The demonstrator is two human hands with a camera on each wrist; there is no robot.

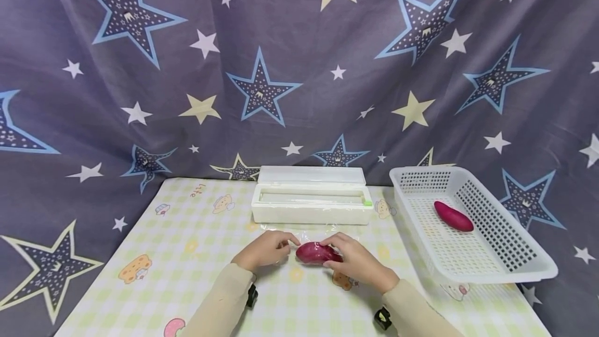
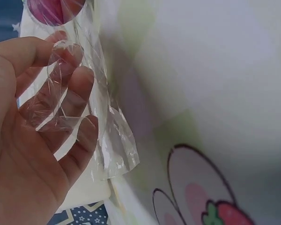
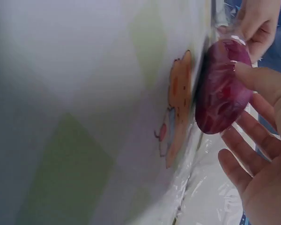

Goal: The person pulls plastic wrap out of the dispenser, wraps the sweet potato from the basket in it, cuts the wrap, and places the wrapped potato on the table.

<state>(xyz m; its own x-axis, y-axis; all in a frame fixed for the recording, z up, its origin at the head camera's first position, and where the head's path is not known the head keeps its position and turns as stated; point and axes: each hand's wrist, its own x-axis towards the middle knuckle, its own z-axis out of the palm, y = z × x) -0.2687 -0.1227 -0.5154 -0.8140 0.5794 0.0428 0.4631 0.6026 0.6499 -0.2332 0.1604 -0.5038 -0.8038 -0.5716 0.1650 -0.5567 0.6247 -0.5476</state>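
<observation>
A purple-red sweet potato (image 1: 312,253), wrapped in shiny cling film, lies on the table in front of the film box. My right hand (image 1: 353,260) grips its right end, and in the right wrist view the thumb lies over the skin (image 3: 223,93) with the fingers behind. At the other end is my left hand (image 1: 268,248), its fingers bent. The left wrist view has clear cling film (image 2: 114,145) bunched across the fingers of this hand (image 2: 42,108), thumb and forefinger pinching it near the sweet potato.
Behind the hands stands a white cling film box (image 1: 311,215) with its lid raised and film coming out in front. To the right, a white plastic basket (image 1: 486,274) holds another sweet potato (image 1: 453,216). A checked cloth (image 1: 154,238) covers the table; a starry curtain (image 1: 299,30) hangs behind.
</observation>
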